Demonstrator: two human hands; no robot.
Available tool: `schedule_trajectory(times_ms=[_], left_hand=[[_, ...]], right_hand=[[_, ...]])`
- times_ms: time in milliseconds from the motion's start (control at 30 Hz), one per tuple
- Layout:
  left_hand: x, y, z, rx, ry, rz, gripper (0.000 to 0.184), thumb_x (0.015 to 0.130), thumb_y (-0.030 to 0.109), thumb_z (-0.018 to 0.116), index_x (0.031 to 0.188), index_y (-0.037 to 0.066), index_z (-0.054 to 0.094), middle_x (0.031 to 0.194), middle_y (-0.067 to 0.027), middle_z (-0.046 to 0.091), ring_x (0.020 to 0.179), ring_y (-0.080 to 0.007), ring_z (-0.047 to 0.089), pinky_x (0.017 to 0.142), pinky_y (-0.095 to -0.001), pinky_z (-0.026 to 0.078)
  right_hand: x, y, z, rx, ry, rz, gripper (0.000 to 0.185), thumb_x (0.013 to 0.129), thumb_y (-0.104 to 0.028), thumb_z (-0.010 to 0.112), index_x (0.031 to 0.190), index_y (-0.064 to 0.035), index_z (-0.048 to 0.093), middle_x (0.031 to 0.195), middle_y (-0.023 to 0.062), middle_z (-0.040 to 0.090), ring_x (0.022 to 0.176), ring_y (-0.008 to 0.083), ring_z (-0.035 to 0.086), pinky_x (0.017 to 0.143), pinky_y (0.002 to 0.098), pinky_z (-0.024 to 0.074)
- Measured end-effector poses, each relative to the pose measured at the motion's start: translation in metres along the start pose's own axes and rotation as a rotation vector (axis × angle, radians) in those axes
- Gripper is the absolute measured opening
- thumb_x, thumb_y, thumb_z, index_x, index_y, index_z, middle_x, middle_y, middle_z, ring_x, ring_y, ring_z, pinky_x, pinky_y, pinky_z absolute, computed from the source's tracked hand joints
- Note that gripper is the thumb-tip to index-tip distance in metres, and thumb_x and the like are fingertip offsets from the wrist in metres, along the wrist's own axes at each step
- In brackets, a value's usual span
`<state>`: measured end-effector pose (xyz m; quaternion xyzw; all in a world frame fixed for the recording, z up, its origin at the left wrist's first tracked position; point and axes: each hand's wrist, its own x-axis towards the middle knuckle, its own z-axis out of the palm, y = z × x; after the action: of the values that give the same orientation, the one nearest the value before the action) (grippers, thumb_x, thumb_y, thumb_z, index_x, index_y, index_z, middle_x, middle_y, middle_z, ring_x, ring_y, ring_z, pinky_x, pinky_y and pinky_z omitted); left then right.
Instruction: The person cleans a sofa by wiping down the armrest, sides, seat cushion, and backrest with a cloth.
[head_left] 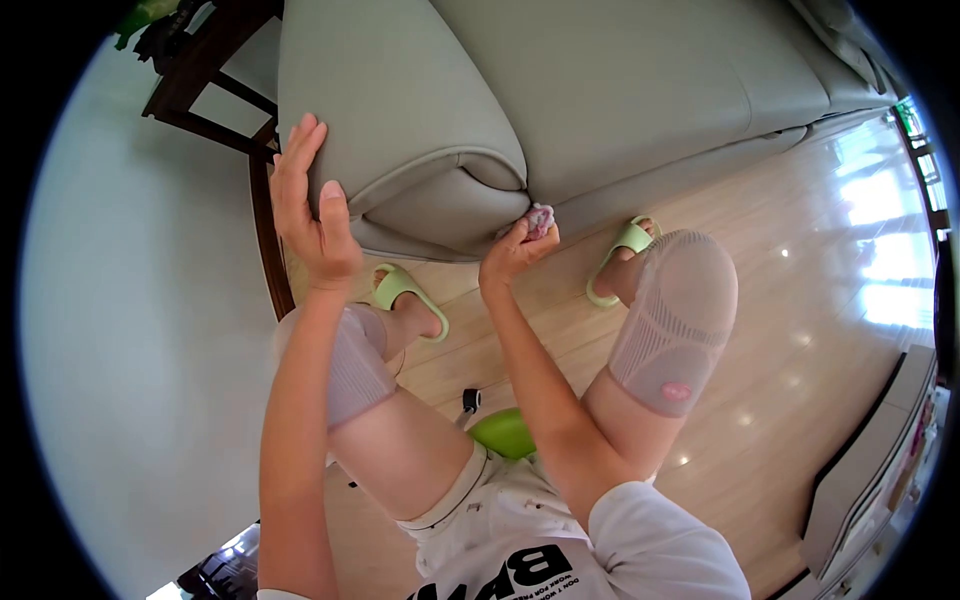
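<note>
A grey sofa [640, 90] fills the upper part of the view, its rounded armrest [400, 100] towards the left. Against the armrest's left side rests my left hand [312, 215], fingers stretched out and nothing held. My right hand [518, 255] is closed around a crumpled pink and white cloth [541, 220], which touches the sofa at the lower front corner, where the armrest meets the seat front. Part of the cloth is hidden by the fingers.
Dark wooden furniture [190, 85] stands behind the armrest, beside a pale wall [130, 300]. My feet in green slippers [418, 300] are on the light wood floor [780, 330]. A green seat [503, 433] is beneath me. A low cabinet [865, 455] stands at the right.
</note>
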<state>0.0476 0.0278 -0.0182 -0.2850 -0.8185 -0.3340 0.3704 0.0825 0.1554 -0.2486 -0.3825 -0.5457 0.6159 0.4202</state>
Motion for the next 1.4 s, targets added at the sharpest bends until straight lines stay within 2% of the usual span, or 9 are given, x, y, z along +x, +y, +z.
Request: schedule_trajectory(times_ms=[133,200,267,467,600,867,1067,1167,1400], left_hand=[[-0.002,-0.001,-0.002,-0.019,-0.021,-0.050,0.049,0.094,0.016,0.042,0.134,-0.006,0.059,0.144,-0.0216,0.058,0.139,-0.0335,0.049,0.120,-0.0440,0.030],[0.000,-0.002,-0.003,-0.062,-0.042,-0.083,0.050,0.095,0.017,0.041,0.136,-0.006,0.058,0.146,-0.0216,0.056,0.140,-0.0328,0.047,0.120,-0.0432,0.030],[0.000,0.000,-0.007,-0.074,-0.093,-0.107,0.050,0.096,0.018,0.040,0.138,-0.005,0.056,0.149,-0.0211,0.052,0.142,-0.0319,0.045,0.120,-0.0421,0.029],[0.009,0.006,-0.025,-0.260,-0.221,-0.238,0.053,0.099,0.026,0.039,0.143,0.000,0.054,0.157,-0.0161,0.044,0.147,-0.0300,0.035,0.123,-0.0412,0.020],[0.005,0.001,-0.028,-0.315,-0.239,-0.273,0.055,0.099,0.025,0.036,0.144,-0.001,0.053,0.159,-0.0141,0.042,0.150,-0.0275,0.031,0.125,-0.0396,0.015],[0.000,0.004,-0.023,-0.189,-0.229,-0.203,0.056,0.094,0.021,0.046,0.146,0.004,0.052,0.159,-0.0129,0.042,0.151,-0.0284,0.029,0.124,-0.0406,0.017],[-0.002,0.003,-0.021,-0.125,-0.203,-0.145,0.056,0.094,0.023,0.046,0.146,0.002,0.052,0.158,-0.0139,0.044,0.150,-0.0301,0.032,0.124,-0.0416,0.019],[-0.007,-0.001,-0.010,-0.253,-0.084,-0.147,0.053,0.093,0.023,0.046,0.139,0.002,0.058,0.153,-0.0148,0.051,0.149,-0.0328,0.034,0.124,-0.0500,0.011],[-0.010,-0.005,-0.003,-0.089,-0.013,-0.025,0.049,0.097,0.018,0.042,0.137,-0.004,0.059,0.148,-0.0185,0.055,0.142,-0.0322,0.045,0.121,-0.0434,0.027]], right_hand=[[-0.022,-0.075,0.014,0.200,-0.079,0.044,0.040,0.092,-0.011,0.060,0.128,0.0025,0.046,0.120,0.0175,0.045,0.113,0.0310,0.048,0.102,0.0457,0.0379],[-0.031,-0.137,0.024,0.212,-0.166,-0.411,0.039,0.091,-0.012,0.063,0.125,-0.0008,0.048,0.120,0.0147,0.046,0.111,0.0290,0.049,0.101,0.0459,0.0361],[-0.043,-0.180,0.026,0.310,-0.264,-0.539,0.034,0.086,-0.013,0.066,0.118,-0.0076,0.054,0.118,0.0098,0.051,0.113,0.0263,0.050,0.102,0.0448,0.0328],[-0.068,-0.130,0.043,0.268,-0.462,-0.979,0.033,0.075,-0.020,0.076,0.104,-0.0278,0.063,0.113,0.0034,0.059,0.110,0.0234,0.051,0.099,0.0441,0.0304],[-0.053,-0.084,0.027,0.008,-0.486,-1.304,0.037,0.069,-0.029,0.077,0.101,-0.0395,0.062,0.110,-0.0115,0.060,0.096,0.0185,0.051,0.085,0.0423,0.0315],[-0.022,-0.024,-0.014,-0.244,-0.698,-1.387,0.024,0.078,-0.041,0.072,0.099,-0.0348,0.064,0.113,-0.0124,0.061,0.091,0.0147,0.053,0.082,0.0376,0.0359],[-0.043,-0.095,0.002,-0.099,-0.515,-1.220,0.034,0.072,-0.034,0.081,0.103,-0.0316,0.066,0.116,-0.0082,0.063,0.097,0.0156,0.053,0.093,0.0397,0.0322],[-0.027,-0.144,0.026,0.033,-0.444,-1.232,0.024,0.082,-0.039,0.071,0.104,-0.0333,0.065,0.113,-0.0121,0.063,0.097,0.0133,0.051,0.099,0.0392,0.0348],[-0.016,-0.025,0.013,-0.082,-0.399,-1.498,0.027,0.080,-0.036,0.073,0.106,-0.0394,0.068,0.128,-0.0201,0.062,0.105,0.0110,0.050,0.099,0.0367,0.0343]])
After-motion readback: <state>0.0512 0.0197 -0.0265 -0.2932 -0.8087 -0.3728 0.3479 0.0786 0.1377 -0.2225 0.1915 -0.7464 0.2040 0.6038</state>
